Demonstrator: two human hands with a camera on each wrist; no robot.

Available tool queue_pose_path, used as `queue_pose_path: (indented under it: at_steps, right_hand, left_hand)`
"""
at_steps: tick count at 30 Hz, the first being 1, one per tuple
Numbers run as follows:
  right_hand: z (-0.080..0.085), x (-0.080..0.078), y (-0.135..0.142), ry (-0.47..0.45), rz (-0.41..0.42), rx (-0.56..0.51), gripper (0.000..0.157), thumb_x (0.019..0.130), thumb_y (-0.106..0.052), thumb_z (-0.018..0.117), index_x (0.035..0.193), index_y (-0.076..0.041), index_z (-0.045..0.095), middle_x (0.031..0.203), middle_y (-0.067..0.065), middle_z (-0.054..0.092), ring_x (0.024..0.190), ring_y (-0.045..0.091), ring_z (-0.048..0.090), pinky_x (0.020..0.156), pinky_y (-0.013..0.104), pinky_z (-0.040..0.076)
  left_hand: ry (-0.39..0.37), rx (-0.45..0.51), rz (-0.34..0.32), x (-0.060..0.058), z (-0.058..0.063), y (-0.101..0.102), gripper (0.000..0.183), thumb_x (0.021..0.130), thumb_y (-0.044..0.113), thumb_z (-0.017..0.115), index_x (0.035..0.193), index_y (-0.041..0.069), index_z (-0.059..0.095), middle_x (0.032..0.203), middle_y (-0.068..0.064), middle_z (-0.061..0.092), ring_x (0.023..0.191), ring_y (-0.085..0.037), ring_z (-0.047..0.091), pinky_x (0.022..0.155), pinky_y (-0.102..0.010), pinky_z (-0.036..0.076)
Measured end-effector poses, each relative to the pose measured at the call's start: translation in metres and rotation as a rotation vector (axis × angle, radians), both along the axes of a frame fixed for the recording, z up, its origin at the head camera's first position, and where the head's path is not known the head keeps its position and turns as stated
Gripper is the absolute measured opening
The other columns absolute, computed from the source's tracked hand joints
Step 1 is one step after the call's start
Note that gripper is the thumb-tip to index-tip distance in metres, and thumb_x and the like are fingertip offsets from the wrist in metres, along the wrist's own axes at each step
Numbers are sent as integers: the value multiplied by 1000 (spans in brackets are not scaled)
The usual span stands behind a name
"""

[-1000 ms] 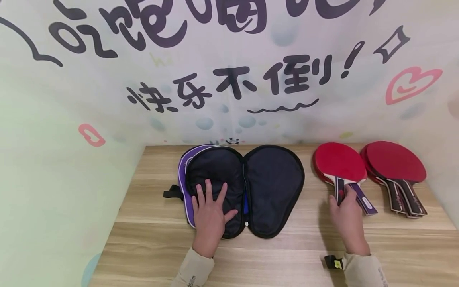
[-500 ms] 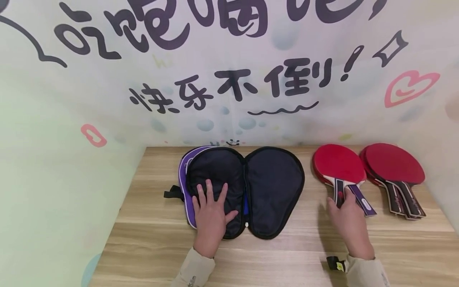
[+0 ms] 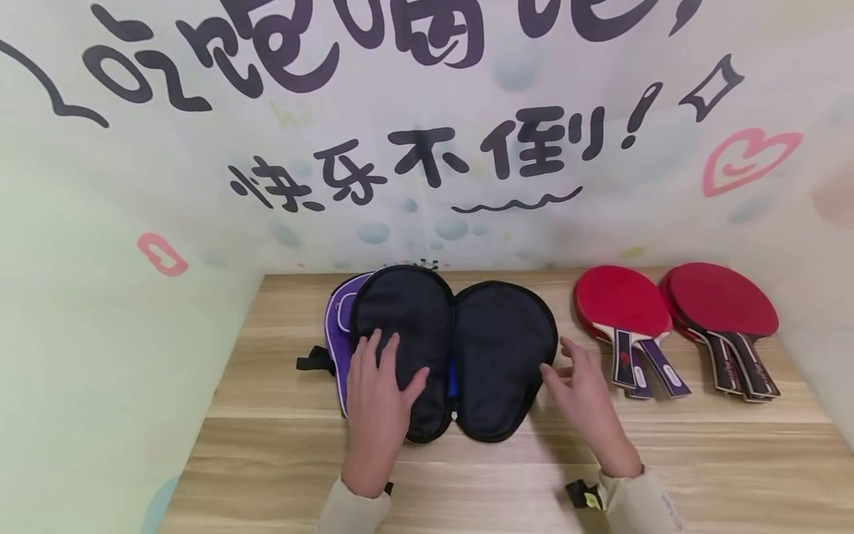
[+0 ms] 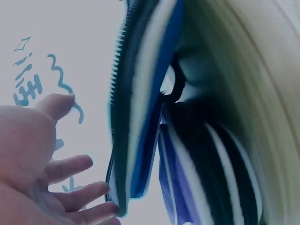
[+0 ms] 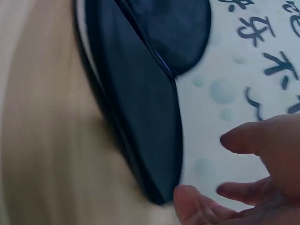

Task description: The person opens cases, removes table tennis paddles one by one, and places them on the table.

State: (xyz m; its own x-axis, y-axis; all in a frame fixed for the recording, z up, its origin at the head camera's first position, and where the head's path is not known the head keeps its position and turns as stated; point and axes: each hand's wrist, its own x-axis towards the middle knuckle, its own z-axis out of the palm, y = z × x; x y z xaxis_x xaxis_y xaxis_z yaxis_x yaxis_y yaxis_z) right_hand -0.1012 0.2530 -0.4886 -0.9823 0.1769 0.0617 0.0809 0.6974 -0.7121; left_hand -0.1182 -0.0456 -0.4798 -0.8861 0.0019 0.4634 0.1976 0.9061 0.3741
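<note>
A black zip-up table tennis paddle case (image 3: 500,356) lies spread open in the head view, its two halves side by side with a sliver of blue lining at the fold. Under its left half, a purple case (image 3: 336,334) sticks out. My left hand (image 3: 379,397) is at the left half with extended fingers; in the left wrist view the fingertips (image 4: 101,188) meet the case's zipped edge. Beside the right half's outer edge is my right hand (image 3: 587,393), fingers slightly bent. In the right wrist view a fingertip (image 5: 185,194) is at that edge and the thumb stands apart.
To the right lie red table tennis paddles (image 3: 620,297) stacked with handles fanned, and another stack of darker red paddles (image 3: 723,300) beside them. A black strap (image 3: 313,361) juts out left of the cases. A printed wall cloth (image 3: 427,208) rises behind the wooden table (image 3: 467,482).
My right hand has left the paddle handle and moved left to the black case. The left hand has shifted slightly left, its fingers closer together. The case's left half sits a little higher.
</note>
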Motion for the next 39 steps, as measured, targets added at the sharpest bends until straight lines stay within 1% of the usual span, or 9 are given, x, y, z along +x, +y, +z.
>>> queue_pose_path:
  at_steps: [4, 6, 10, 14, 22, 25, 30, 34, 39]
  right_hand:
    - [-13, -10, -9, -80, 2, -45, 70, 100, -20, 62, 156, 7, 28, 140, 32, 40, 103, 33, 61, 87, 37, 51]
    - [-18, -14, -10, -86, -8, -40, 71, 100, -19, 61, 156, 9, 26, 140, 33, 39, 105, 34, 54, 91, 44, 46]
    - [-25, -18, -7, -104, -2, -26, 72, 99, -19, 61, 155, 12, 26, 131, 33, 43, 103, 36, 49, 92, 49, 42]
    - [-28, -19, -2, -135, 13, -29, 72, 100, -20, 60, 155, 12, 26, 118, 28, 49, 100, 34, 52, 91, 46, 43]
    - [-30, -18, 3, -163, 32, -51, 72, 100, -19, 60, 155, 12, 26, 139, 33, 47, 104, 35, 59, 92, 46, 48]
    - [-30, -17, 4, -172, 29, -54, 72, 100, -19, 60, 156, 11, 25, 135, 32, 51, 104, 34, 62, 91, 45, 49]
    - [-29, -17, 6, -188, 29, -61, 73, 101, -21, 61, 156, 10, 25, 126, 31, 59, 100, 32, 67, 83, 38, 52]
    - [-26, -16, 8, -216, 39, -82, 73, 103, -25, 58, 158, 8, 22, 145, 35, 49, 120, 39, 61, 99, 50, 50]
    - [-25, -15, 12, -235, 40, -129, 71, 106, -32, 52, 159, 6, 22, 161, 34, 30, 146, 47, 39, 119, 60, 33]
  left_hand:
    - [165, 72, -24, 3, 4, -7, 69, 77, 39, 89, 131, 4, 64, 140, -24, 57, 126, -44, 55, 102, -57, 51]
    - [189, 92, 5, 3, 4, -11, 73, 76, 39, 90, 132, 2, 62, 136, -24, 58, 119, -42, 55, 98, -54, 52]
    - [96, 86, 112, 5, 3, -18, 78, 78, 44, 87, 133, -2, 59, 121, -23, 58, 100, -37, 49, 83, -43, 49]
    - [-70, 87, 130, 9, 5, -19, 79, 81, 50, 83, 129, -7, 59, 107, -21, 63, 91, -34, 50, 78, -41, 43]
    - [-228, 234, 16, 22, 14, 5, 77, 88, 38, 79, 146, 0, 46, 119, -14, 64, 99, -26, 64, 85, -43, 56]
    - [-251, 252, -55, 28, 15, 20, 76, 91, 32, 77, 152, 5, 40, 126, -11, 62, 99, -22, 67, 81, -40, 58]
    - [-238, 233, -190, 36, 9, 43, 74, 91, 21, 74, 154, 7, 39, 136, -13, 57, 112, -27, 68, 91, -43, 58]
    - [-282, 206, -269, 40, 4, 59, 75, 91, 16, 70, 157, 11, 35, 145, -15, 55, 123, -32, 64, 98, -47, 56]
    - [-317, 210, -321, 45, -6, 76, 74, 93, 18, 69, 158, 12, 35, 147, -14, 56, 127, -29, 64, 100, -45, 57]
